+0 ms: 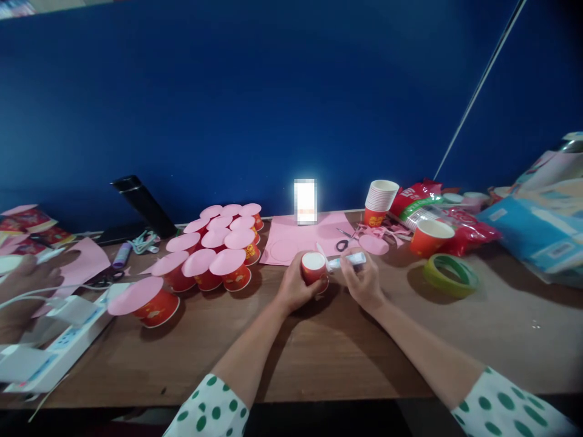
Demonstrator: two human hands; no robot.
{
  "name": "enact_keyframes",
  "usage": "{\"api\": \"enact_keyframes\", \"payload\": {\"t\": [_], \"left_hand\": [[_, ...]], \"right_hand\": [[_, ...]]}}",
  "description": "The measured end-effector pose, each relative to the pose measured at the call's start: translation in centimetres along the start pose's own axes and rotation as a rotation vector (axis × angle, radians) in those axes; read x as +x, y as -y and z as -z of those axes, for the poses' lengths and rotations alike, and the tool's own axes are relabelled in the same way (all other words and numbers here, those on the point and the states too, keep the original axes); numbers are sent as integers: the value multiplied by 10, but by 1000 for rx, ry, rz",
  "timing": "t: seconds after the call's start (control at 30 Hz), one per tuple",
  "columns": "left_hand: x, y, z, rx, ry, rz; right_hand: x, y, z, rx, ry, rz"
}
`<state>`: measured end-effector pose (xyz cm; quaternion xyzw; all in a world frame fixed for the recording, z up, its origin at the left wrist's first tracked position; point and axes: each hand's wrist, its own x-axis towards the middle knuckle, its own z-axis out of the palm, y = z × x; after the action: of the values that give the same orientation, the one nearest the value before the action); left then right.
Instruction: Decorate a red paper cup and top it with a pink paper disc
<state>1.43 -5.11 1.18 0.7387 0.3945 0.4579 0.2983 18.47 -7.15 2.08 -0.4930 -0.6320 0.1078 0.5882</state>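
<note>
In the head view my left hand [294,284] is wrapped round a red paper cup [314,276], its pale round end facing up. Close to the cup's right side, my right hand [364,279] grips a white tube with bluish print [353,261], which looks like glue. The tube's narrow end points left at the cup; whether they touch I cannot tell. Behind my hands lies a pink paper sheet [285,233] with a circle outline on it. Scissors [342,244] rest near its right edge, beside a cut pink paper disc [374,244].
Several red cups topped with pink discs [213,258] stand to the left. A power strip [68,341] and another person's hand [18,291] are at far left. On the right are stacked cups [381,197], a single cup [430,238] and a yellow-green tape roll [450,276].
</note>
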Motion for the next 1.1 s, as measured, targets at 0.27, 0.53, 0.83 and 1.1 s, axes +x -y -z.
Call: {"api": "enact_keyframes", "payload": {"t": [0.27,0.53,0.83,1.1], "left_hand": [[0,0,-1,-5,4,13],[-2,0,0,4,-32,76],[-2,-2,1,41,-13,77],[-3,2,1,15,-4,81]], "right_hand": [[1,0,-5,97,-6,-67],[33,-40,22,-118,-22,-181],[29,-49,27,-584,399,-72],[52,-71,54,-887,196,-198]]}}
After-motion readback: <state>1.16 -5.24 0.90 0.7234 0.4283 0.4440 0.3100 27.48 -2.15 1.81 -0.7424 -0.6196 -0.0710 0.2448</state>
